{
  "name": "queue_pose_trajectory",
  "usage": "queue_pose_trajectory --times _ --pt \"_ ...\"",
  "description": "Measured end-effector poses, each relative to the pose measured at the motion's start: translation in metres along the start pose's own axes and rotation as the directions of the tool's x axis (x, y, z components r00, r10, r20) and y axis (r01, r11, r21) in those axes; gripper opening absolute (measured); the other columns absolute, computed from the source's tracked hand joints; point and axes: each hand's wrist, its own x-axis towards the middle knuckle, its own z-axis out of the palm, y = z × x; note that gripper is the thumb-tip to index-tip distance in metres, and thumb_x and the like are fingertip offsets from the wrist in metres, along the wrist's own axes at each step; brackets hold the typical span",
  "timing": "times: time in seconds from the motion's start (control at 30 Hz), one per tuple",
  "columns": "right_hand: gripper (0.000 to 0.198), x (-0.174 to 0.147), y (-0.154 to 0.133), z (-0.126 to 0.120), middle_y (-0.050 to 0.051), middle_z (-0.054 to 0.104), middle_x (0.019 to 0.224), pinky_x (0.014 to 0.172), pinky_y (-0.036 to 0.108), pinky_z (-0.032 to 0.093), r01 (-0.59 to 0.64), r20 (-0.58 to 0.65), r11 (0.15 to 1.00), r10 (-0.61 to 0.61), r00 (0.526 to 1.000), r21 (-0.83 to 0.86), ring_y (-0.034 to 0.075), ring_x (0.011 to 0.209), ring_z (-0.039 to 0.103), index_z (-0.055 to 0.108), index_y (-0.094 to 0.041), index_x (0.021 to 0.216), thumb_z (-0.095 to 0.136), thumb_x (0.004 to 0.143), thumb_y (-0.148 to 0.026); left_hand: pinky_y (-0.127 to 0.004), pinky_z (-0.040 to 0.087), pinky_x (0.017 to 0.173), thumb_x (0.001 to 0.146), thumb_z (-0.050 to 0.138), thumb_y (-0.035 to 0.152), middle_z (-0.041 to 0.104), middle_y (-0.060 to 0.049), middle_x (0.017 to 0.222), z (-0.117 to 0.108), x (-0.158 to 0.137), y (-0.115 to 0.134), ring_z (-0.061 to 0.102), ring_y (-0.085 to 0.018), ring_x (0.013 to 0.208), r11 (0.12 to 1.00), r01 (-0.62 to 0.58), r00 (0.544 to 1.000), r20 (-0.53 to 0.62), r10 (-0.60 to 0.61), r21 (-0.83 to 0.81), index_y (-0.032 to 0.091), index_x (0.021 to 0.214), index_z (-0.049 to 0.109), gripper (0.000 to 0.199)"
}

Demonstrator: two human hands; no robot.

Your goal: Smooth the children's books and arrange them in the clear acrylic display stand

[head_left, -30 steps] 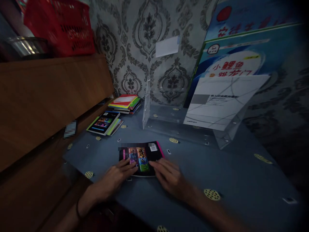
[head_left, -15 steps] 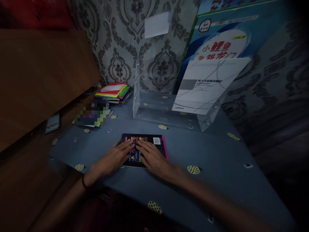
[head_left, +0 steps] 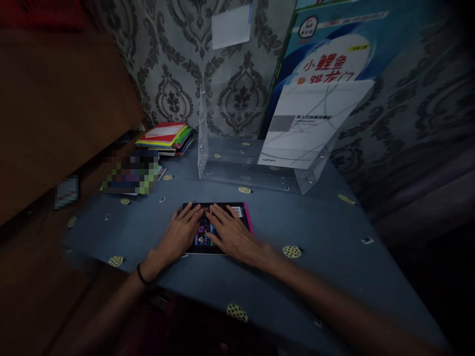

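A black book (head_left: 203, 241) with a pink edge along its right side and coloured pictures on its cover lies flat on the table. My left hand (head_left: 181, 231) rests open on its left part, fingers stretched out over the cover. On the right part lies my right hand (head_left: 230, 232), also open, its fingers slightly spread and covering some of the barcode label. The fingertips of both hands come close together near the book's middle and hide much of the pictures. A dark band circles my left wrist.
Behind the book stands a clear acrylic rack (head_left: 252, 175) holding a white booklet (head_left: 297, 128) and a tall blue picture book (head_left: 334, 44). Stacked books (head_left: 163, 138) and a blurred-out pile (head_left: 129, 175) sit at the back left. The blue-grey tablecloth (head_left: 315, 217) has yellow printed shapes.
Both hands have shifted slightly apart and a little toward the far edge of the book, still flat on its cover. My viewpoint has turned slightly; the book stays in place.
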Motion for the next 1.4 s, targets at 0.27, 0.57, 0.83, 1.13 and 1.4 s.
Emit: queue_pose_trajectory --times 0.27,0.57,0.83,1.13,1.4 --pt "0.054 -0.033 0.024 -0.004 0.026 0.050 0.150 0.116 0.061 0.033 -0.197 -0.066 0.976 0.191 0.979 -0.092 0.035 0.143 0.044 0.052 -0.006 0.142 0.046 0.101 -0.040 -0.053 0.040 0.112 0.103 0.040 0.021 0.055 -0.010 0.150 -0.002 0.000 0.000 0.044 -0.029 0.145 1.000 -0.003 1.000 -0.013 0.003 0.000 0.021 0.143 0.051 0.042" --pt "0.053 -0.044 0.016 -0.023 0.022 0.060 0.137 0.100 0.058 0.049 -0.227 -0.063 0.963 0.220 0.974 -0.143 0.038 0.127 0.055 0.056 -0.011 0.137 0.058 0.096 -0.045 -0.058 0.038 0.112 0.104 0.039 0.029 0.049 -0.013 0.155 -0.010 0.005 -0.007 0.042 -0.030 0.145 1.000 -0.011 0.999 0.035 0.010 0.008 0.023 0.142 0.052 0.040" --pt "0.065 -0.068 0.035 -0.034 0.016 0.051 0.151 0.103 0.058 0.048 -0.079 0.117 0.995 0.085 0.989 -0.059 0.034 0.136 0.049 0.049 -0.022 0.146 0.069 0.090 -0.047 -0.056 0.041 0.108 0.104 0.041 0.031 0.055 -0.015 0.147 -0.025 0.010 -0.001 0.050 -0.032 0.136 0.998 -0.004 0.998 0.067 0.000 0.066 0.021 0.139 0.054 0.039" --pt "0.038 -0.039 0.063 -0.032 0.014 0.068 0.132 0.105 0.055 0.047 -0.030 -0.027 0.999 0.029 0.999 -0.023 0.028 0.127 0.060 0.066 -0.019 0.128 0.047 0.096 -0.011 -0.032 0.045 0.063 0.106 0.036 0.039 0.073 -0.006 0.081 -0.061 0.007 0.014 0.070 -0.023 0.069 0.974 0.162 0.930 0.307 -0.204 0.158 0.021 0.107 0.064 0.034" --pt "0.037 0.003 0.023 -0.011 0.017 0.063 0.139 0.115 0.057 0.038 -0.027 -0.036 0.998 0.029 0.999 0.051 0.029 0.136 0.053 0.061 -0.014 0.134 0.052 0.099 -0.025 -0.035 0.049 0.086 0.102 0.041 0.019 0.068 -0.008 0.107 -0.030 0.057 0.005 0.064 -0.023 0.099 0.998 -0.028 0.996 0.082 0.024 0.048 0.019 0.112 0.060 0.021"
